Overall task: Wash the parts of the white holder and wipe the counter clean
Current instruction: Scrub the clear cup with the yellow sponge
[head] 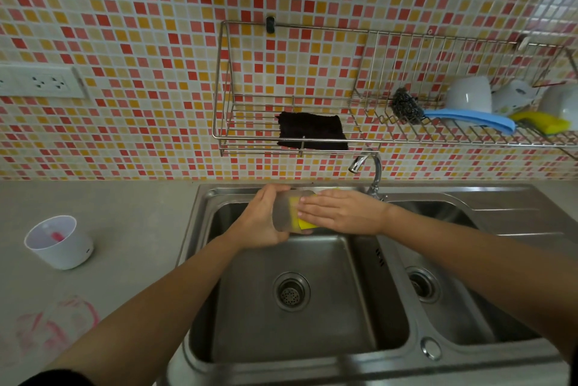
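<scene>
Left hand [259, 221] grips a translucent insert [281, 213] over the sink's [200, 198] back edge; right hand [344, 212], held flat, presses a yellow sponge [305, 224] onto it.

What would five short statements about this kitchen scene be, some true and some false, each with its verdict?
1. The left hand holds a grey insert over the sink. True.
2. The right hand presses a blue cloth on it. False: it presses a yellow sponge.
3. The white cup stands in the sink. False: it stands on the counter.
4. Pink stains mark the counter. True.
5. A black cloth lies in the wall rack. True.
</scene>
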Demonstrator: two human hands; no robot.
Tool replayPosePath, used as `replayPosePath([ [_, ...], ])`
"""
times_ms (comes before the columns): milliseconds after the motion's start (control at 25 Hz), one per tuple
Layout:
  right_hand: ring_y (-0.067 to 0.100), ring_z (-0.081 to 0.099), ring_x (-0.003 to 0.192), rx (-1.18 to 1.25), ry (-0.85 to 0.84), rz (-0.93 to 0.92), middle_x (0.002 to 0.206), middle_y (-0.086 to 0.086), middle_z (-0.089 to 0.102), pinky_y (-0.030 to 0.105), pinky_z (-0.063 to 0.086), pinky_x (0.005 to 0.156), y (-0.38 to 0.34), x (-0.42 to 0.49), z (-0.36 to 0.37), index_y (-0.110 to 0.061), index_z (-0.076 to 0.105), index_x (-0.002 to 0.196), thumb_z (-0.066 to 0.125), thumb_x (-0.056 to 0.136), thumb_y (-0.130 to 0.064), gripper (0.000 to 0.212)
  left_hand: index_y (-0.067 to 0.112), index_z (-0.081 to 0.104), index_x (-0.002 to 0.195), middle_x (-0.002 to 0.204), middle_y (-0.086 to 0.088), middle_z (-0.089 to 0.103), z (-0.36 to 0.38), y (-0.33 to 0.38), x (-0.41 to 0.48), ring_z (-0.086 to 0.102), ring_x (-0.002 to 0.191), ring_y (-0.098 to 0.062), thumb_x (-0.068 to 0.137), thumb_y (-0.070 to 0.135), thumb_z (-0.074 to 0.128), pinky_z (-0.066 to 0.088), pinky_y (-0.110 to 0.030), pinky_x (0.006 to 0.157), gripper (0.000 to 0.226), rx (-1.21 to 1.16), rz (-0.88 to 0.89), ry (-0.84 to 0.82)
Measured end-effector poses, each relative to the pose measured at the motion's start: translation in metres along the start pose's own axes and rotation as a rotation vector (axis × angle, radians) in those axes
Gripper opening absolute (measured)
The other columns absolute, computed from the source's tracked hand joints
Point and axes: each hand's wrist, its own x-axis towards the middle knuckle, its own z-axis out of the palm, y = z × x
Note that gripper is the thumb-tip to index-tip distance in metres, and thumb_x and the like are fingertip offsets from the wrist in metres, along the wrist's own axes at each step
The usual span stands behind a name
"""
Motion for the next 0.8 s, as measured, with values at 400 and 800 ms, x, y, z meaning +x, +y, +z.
replayPosePath([
  [400, 0.021, 0.068, 0.09, 0.169, 0.066, 0.117, 0.099, 0.007, 0.073, 0.031, 0.053, 0.08, 0.0, 0.015, -0.012, -0.009, 0.071, 0.103, 0.045, 0.085, -0.008, 0.032, 0.005, 0.04, 0.124, 0.119, -0.009, 0.038, 0.011, 0.004, -0.001, 0.045, 0.112, -0.024, 0.062, 0.036, 0.085, 0.043, -0.029, 0.098, 0.083, 0.275, 0.327, 0.368],
  [800, 0.019, 0.057, 0.095, 0.262, 0.006, 0.247, 0.096, 0.011, 0.07, 0.027, 0.044, 0.088, -0.018, 0.017, -0.015, -0.002, 0.063, 0.117, 0.062, 0.083, -0.017, 0.036, 0.003, 0.043, 0.121, 0.12, -0.012, 0.041, 0.017, 0.001, 0.006, 0.044, 0.107, -0.03, 0.076, 0.039, 0.067, 0.044, -0.037, 0.095, 0.062, 0.452, 0.382, 0.475],
])
